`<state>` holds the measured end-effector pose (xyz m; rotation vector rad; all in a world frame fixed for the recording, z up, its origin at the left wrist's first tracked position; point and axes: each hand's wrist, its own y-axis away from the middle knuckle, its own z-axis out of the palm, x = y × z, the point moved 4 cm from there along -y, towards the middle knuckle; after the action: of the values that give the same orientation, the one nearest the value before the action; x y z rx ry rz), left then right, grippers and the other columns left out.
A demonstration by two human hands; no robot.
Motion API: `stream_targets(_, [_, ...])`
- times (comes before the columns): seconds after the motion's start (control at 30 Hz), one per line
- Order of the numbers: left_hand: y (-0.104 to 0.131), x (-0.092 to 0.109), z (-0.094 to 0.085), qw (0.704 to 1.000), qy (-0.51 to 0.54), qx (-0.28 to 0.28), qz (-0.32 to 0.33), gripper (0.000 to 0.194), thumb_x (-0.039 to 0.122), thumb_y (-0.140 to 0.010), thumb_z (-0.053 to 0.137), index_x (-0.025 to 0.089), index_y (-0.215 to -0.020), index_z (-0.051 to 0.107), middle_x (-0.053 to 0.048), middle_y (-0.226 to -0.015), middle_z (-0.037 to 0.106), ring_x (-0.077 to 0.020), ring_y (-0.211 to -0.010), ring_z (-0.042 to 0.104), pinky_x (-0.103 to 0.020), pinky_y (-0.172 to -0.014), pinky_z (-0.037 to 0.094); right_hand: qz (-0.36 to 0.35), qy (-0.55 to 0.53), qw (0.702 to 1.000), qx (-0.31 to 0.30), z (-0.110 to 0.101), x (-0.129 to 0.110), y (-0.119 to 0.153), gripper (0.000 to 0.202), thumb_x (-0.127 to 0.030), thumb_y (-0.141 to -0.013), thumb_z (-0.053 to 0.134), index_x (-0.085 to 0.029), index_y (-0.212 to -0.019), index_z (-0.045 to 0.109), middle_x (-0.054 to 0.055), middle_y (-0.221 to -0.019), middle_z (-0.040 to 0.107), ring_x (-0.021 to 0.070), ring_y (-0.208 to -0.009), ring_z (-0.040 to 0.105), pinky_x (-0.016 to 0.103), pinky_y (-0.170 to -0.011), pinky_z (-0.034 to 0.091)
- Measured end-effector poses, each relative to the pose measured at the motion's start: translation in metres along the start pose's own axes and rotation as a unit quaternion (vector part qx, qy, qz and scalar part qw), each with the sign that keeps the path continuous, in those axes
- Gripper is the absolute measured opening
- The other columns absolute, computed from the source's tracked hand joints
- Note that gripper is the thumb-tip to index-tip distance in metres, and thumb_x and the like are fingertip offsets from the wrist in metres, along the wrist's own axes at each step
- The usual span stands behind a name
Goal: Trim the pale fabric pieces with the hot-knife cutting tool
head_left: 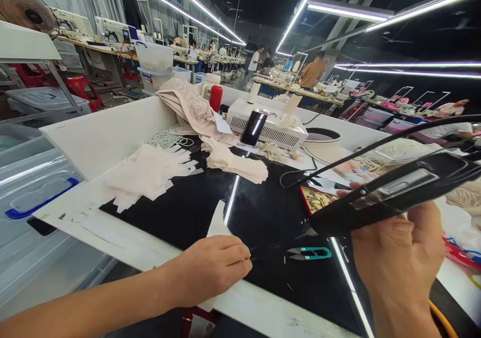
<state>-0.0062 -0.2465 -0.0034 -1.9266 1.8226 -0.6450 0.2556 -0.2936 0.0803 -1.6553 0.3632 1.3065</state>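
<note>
Left hand: here it is [221,265], over the black panel's [276,203] near edge, thumb and fingers drawn together; what sits between the fingertips is hidden, so I can't tell whether they pinch anything.
Pale strip: this fabric piece [217,222] runs under that hand, its upper end lying on the black panel.
Right hand: at the black panel's right side, this one [400,253] wraps firmly round a black tool [376,198], metal plate facing up, its blunt end above the panel.
Snips: teal-handled thread snips [311,253] lie on the black panel, just below the tool's end.
Red tray: at the black panel's right edge [303,198], filled with small beige pieces, partly behind the tool.
Fabric: a loose pale pile [143,173] overlaps the black panel's left corner; a folded cream stack [235,162] sits at its far edge.
White machine: beyond the black panel, this vented box [240,115] has a black cylinder [254,127] before it.
Bins: clear plastic ones [37,258], left of the black panel.
Workshop: people and sewing machines [112,30], far beyond the black panel.
</note>
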Motion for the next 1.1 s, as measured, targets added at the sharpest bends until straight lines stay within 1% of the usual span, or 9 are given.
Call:
stream_targets(0.03, [0.001, 0.0, 0.002, 1.0, -0.004, -0.006, -0.001, 0.024, 0.0, -0.104, 0.048, 0.009, -0.114, 0.067, -0.007, -0.105, 0.073, -0.0169, -0.1, 0.069, -0.029, -0.097, 0.059, -0.012, -0.054, 0.998, -0.011, 0.009, -0.002, 0.0, 0.049, -0.056, -0.069, 0.088, -0.03, -0.106, 0.068, 0.007, -0.098, 0.072, 0.0277, -0.087, 0.072, 0.047, -0.077, 0.058])
stream_targets(0.1, [0.005, -0.002, 0.006, 1.0, -0.011, -0.018, -0.003, 0.023, 0.0, -0.102, 0.05, 0.009, -0.116, 0.067, -0.007, -0.106, 0.073, -0.0175, -0.1, 0.069, -0.03, -0.096, 0.06, -0.029, -0.114, 0.992, -0.036, 0.027, -0.004, 0.004, 0.042, -0.046, -0.071, 0.089, -0.026, -0.102, 0.069, 0.004, -0.089, 0.071, 0.023, -0.076, 0.069, 0.045, -0.073, 0.058])
stream_targets(0.17, [0.01, -0.003, 0.01, 1.0, -0.013, -0.027, -0.008, 0.022, 0.001, -0.102, 0.053, 0.008, -0.118, 0.066, -0.008, -0.106, 0.072, -0.0182, -0.1, 0.069, -0.03, -0.096, 0.06, -0.052, -0.13, 0.988, -0.058, 0.043, -0.007, 0.014, 0.04, -0.037, -0.075, 0.088, -0.026, -0.107, 0.067, -0.001, -0.086, 0.069, 0.0188, -0.07, 0.066, 0.04, -0.067, 0.058])
stream_targets(0.23, [0.015, -0.004, 0.012, 0.999, -0.01, -0.032, -0.015, 0.021, 0.003, -0.102, 0.054, 0.008, -0.118, 0.066, -0.007, -0.107, 0.072, -0.0186, -0.101, 0.068, -0.031, -0.096, 0.06, -0.062, -0.128, 0.988, -0.064, 0.055, -0.011, 0.027, 0.042, -0.032, -0.08, 0.086, -0.028, -0.115, 0.063, -0.004, -0.087, 0.069, 0.0163, -0.067, 0.065, 0.036, -0.065, 0.057])
stream_targets(0.33, [0.018, -0.003, 0.011, 0.999, -0.003, -0.033, -0.026, 0.02, 0.003, -0.102, 0.055, 0.008, -0.118, 0.065, -0.008, -0.108, 0.071, -0.0194, -0.102, 0.069, -0.032, -0.094, 0.06, -0.052, -0.122, 0.99, -0.039, 0.064, -0.019, 0.048, 0.037, -0.029, -0.084, 0.083, -0.027, -0.116, 0.063, -0.004, -0.086, 0.068, 0.0143, -0.065, 0.064, 0.034, -0.065, 0.057])
stream_targets(0.43, [0.017, -0.002, 0.009, 0.999, 0.005, -0.032, -0.037, 0.023, 0.002, -0.101, 0.054, 0.008, -0.121, 0.065, -0.008, -0.11, 0.071, -0.0205, -0.104, 0.068, -0.032, -0.094, 0.061, -0.023, -0.172, 0.984, -0.048, 0.068, -0.025, 0.064, 0.045, -0.026, -0.084, 0.082, -0.029, -0.124, 0.06, -0.005, -0.086, 0.067, 0.014, -0.066, 0.064, 0.032, -0.061, 0.058])
stream_targets(0.57, [0.015, 0.0, 0.007, 0.999, 0.009, -0.029, -0.036, 0.022, 0.003, -0.102, 0.051, 0.009, -0.119, 0.065, -0.008, -0.107, 0.071, -0.0194, -0.1, 0.069, -0.032, -0.093, 0.061, -0.015, -0.218, 0.973, -0.075, 0.069, -0.029, 0.073, 0.055, -0.023, -0.08, 0.085, -0.031, -0.128, 0.059, -0.005, -0.084, 0.064, 0.014, -0.066, 0.062, 0.031, -0.057, 0.058])
stream_targets(0.77, [0.011, 0.003, 0.005, 0.999, 0.002, -0.016, -0.031, 0.019, 0.004, -0.104, 0.05, 0.009, -0.114, 0.066, -0.008, -0.103, 0.071, -0.0187, -0.096, 0.069, -0.031, -0.088, 0.062, 0.007, -0.22, 0.972, -0.078, 0.072, -0.023, 0.078, 0.052, -0.023, -0.084, 0.083, -0.033, -0.129, 0.059, -0.005, -0.085, 0.064, 0.0133, -0.066, 0.062, 0.03, -0.058, 0.058])
stream_targets(1.1, [0.006, 0.007, 0.001, 0.999, 0.003, 0.005, -0.035, 0.018, 0.006, -0.104, 0.055, 0.008, -0.117, 0.067, -0.009, -0.108, 0.072, -0.0189, -0.104, 0.068, -0.03, -0.096, 0.059, 0.015, -0.219, 0.972, -0.079, 0.07, -0.023, 0.08, 0.052, -0.022, -0.085, 0.082, -0.033, -0.129, 0.058, -0.005, -0.086, 0.065, 0.0133, -0.066, 0.061, 0.03, -0.059, 0.058])
